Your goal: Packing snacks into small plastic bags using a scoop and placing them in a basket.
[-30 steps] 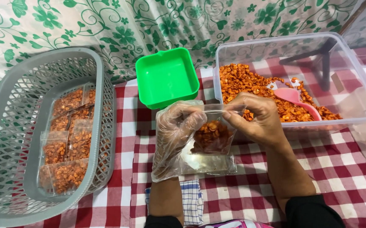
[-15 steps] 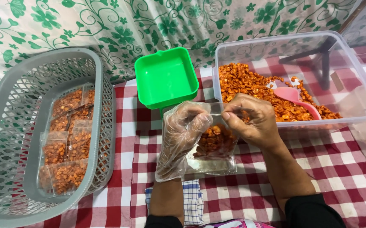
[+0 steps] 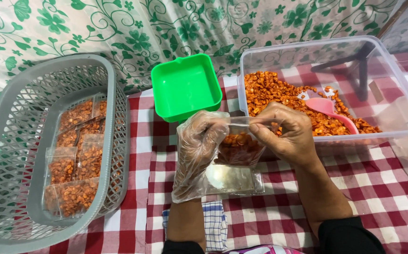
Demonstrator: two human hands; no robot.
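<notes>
My left hand (image 3: 198,146), in a loose clear plastic glove, and my bare right hand (image 3: 286,132) pinch the top edge of a small clear bag (image 3: 238,148) filled with orange-red snack pieces. The bag hangs just above a small stack of clear empty bags (image 3: 234,181) on the checked tablecloth. Both hands hold it in front of the clear plastic tub (image 3: 392,101) of the same snack, where a pink scoop (image 3: 332,111) lies.
A green square dish (image 3: 185,87) stands behind my hands. A grey mesh basket (image 3: 6,155) at the left holds several filled bags (image 3: 74,160). A blue checked cloth (image 3: 216,226) lies near the table's front edge. A floral cloth hangs behind.
The bag has been lifted slightly and my fingers have shifted along its top edge. Nothing else moved.
</notes>
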